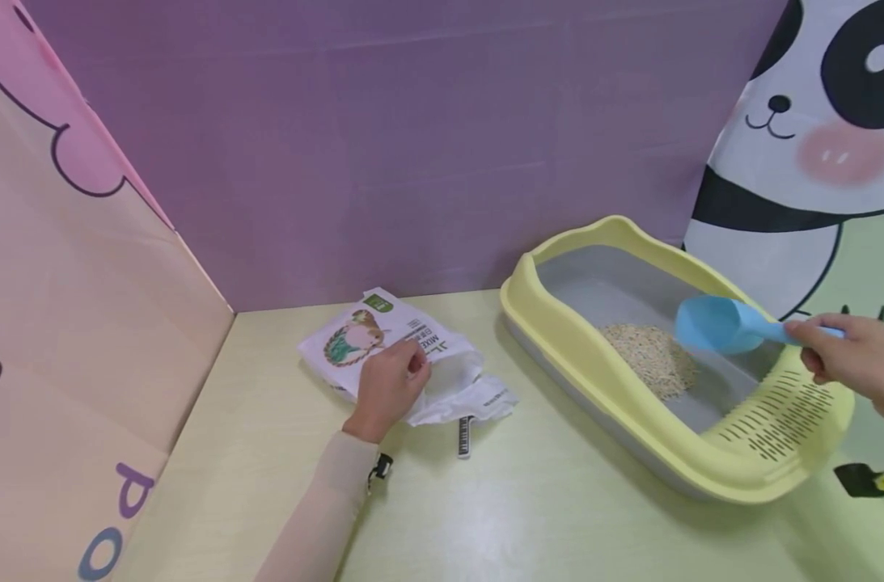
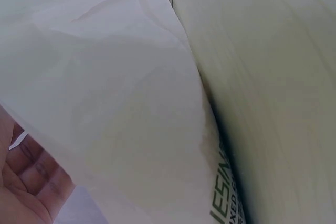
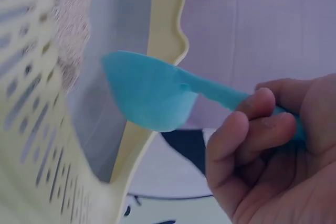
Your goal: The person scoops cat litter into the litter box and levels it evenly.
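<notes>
A white litter bag point(image 1: 449, 352) with a printed animal picture and an open, crumpled mouth lies on the table. My left hand point(image 1: 392, 380) is over its side, fingers curled at the plastic edge and seeming to pinch it; the bag's film point(image 2: 115, 103) partly covers those fingers in the left wrist view. With my right hand point(image 1: 852, 356) I grip the handle of a light blue scoop point(image 1: 714, 323). The scoop is held above the yellow-rimmed litter box point(image 1: 580, 331), near its slotted end. A small heap of pale litter granules point(image 1: 649, 360) sits on the grey box floor.
A purple backdrop point(image 1: 383, 162) rises behind the table point(image 1: 442, 517). Printed panels stand at both sides, with a panda picture point(image 1: 769, 194) on the right. A barcode label point(image 1: 464, 436) shows just below the bag's mouth.
</notes>
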Action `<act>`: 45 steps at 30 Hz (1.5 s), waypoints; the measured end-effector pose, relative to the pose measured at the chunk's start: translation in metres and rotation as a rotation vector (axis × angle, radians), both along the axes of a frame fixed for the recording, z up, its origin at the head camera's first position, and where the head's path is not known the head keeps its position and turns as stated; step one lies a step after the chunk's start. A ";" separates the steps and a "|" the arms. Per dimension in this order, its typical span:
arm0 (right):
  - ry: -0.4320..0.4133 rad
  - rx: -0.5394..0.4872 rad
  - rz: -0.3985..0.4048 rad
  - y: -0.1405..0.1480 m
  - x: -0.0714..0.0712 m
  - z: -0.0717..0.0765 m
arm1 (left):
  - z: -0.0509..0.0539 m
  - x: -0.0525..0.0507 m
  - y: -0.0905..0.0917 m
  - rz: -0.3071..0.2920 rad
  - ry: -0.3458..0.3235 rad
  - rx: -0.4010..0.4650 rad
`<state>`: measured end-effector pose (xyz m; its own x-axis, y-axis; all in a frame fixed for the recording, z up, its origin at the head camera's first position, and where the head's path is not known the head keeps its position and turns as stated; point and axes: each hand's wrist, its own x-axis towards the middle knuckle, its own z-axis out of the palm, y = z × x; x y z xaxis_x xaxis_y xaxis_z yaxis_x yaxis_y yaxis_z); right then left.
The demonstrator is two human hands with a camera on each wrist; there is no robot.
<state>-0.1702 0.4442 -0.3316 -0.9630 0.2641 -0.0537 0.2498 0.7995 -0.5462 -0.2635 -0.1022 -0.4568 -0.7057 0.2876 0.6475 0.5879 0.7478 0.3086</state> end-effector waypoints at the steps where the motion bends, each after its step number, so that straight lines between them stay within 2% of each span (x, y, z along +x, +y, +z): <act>1: 0.029 -0.016 -0.002 -0.005 0.001 0.002 | 0.000 0.000 0.000 0.000 0.003 0.002; 6: 0.150 -0.101 -0.049 -0.034 0.008 0.012 | 0.000 0.000 0.000 -0.001 0.012 0.009; 9: 0.217 -0.188 -0.052 -0.053 0.013 0.017 | 0.000 0.000 0.000 0.001 0.012 0.006; 14: 0.332 -0.305 0.048 -0.084 0.021 0.020 | 0.000 0.001 0.001 0.001 0.017 0.013; 18: 0.401 -0.384 0.195 -0.110 0.025 0.016 | 0.000 0.001 0.000 -0.001 0.018 0.015; 22: 0.394 -0.461 0.299 -0.136 0.026 0.009 | 0.001 0.001 0.000 0.000 0.018 0.012; 27: 0.353 -0.549 0.341 -0.171 0.031 -0.005 | 0.001 0.000 -0.001 -0.011 0.026 0.016; 31: 0.305 -0.568 0.367 -0.198 0.034 -0.015 | 0.001 0.000 -0.001 -0.016 0.039 0.023; 39: 0.171 -0.704 0.357 -0.236 0.028 -0.037 | 0.002 0.001 -0.001 -0.002 0.051 0.012; 45: 0.078 -0.826 0.309 -0.252 0.017 -0.055 | 0.004 0.002 0.000 0.009 0.078 0.007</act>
